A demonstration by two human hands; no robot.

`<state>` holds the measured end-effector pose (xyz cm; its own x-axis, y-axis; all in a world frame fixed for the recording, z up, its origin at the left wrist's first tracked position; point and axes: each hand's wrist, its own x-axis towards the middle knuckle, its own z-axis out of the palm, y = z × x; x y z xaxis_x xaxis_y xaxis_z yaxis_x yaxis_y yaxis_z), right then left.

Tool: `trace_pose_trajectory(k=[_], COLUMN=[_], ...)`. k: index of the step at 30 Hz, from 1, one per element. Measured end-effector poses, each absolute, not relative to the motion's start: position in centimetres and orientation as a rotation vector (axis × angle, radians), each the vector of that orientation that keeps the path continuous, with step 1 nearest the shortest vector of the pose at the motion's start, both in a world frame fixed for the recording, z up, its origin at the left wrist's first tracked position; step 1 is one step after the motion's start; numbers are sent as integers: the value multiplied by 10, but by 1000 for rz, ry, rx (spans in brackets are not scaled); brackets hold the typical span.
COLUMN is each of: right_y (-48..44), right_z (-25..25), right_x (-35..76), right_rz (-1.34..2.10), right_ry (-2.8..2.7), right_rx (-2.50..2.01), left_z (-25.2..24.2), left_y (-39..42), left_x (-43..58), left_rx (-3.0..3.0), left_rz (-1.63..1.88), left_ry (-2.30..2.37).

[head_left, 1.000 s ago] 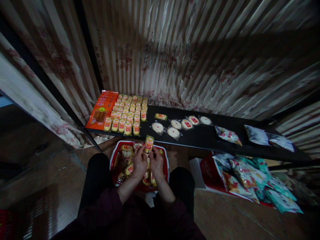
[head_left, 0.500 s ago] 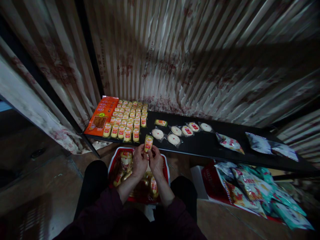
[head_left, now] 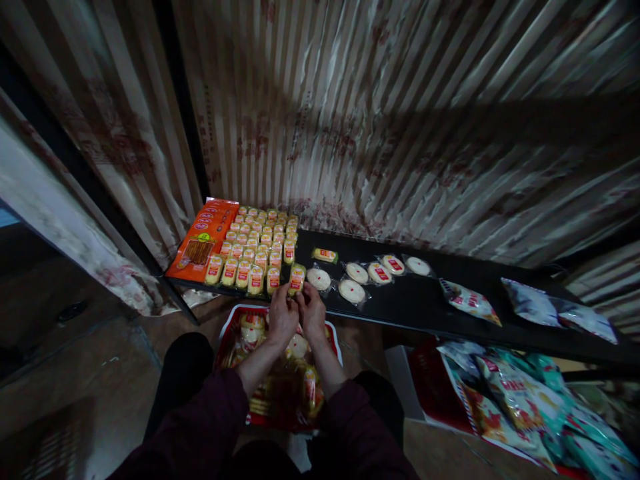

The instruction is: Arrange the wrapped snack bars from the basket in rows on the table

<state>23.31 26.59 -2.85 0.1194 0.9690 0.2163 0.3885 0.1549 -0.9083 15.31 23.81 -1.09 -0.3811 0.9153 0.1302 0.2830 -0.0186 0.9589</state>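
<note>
Between the fingertips of my left hand and my right hand is a small yellow snack cake packet with a red and white label. Both hands pinch its near end, over the front edge of the black shelf. Just left of it, rows of matching snack cake packets stand close together. Below my wrists sits a red basket with a white rim, holding more yellow packets and round wrapped cakes. To the right of the held packet lies a round white wrapped cake.
An orange snack bag lies at the shelf's left end. Farther right are several round wrapped cakes, a lone yellow packet and a few pillow bags. A carton of bagged snacks stands on the floor at right. Striped curtain hangs behind.
Both hands have moved the snack cake packet forward, from above the basket to the shelf's front edge beside the rows. The view has shifted slightly.
</note>
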Motion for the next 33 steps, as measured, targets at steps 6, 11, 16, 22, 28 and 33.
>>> trace_pose_trajectory(k=[6,11,16,22,28,33], right_y=[286,297,310,325,332,337], right_z=[-26,-25,-22,-24,-26,-26], right_x=[230,224,221,223,221,220], right_rz=[675,676,729,760,756,758], right_ry=[-1459,-1485,-1446,-1446,-1507,-1559], right_rx=[-1498,-1493,-1413,-1418,-1410,-1402], left_z=[-16,-20,-21,-21,-24,-26], left_y=[255,265,276,291,300,306], left_x=[153,155,157,160,161,161], left_rx=[1242,1164,1168,1164,1173,1178], left_rz=[1423,1415,1411,1422,1401,1387], left_ry=[1649,1631,1610,1602,1609,1626])
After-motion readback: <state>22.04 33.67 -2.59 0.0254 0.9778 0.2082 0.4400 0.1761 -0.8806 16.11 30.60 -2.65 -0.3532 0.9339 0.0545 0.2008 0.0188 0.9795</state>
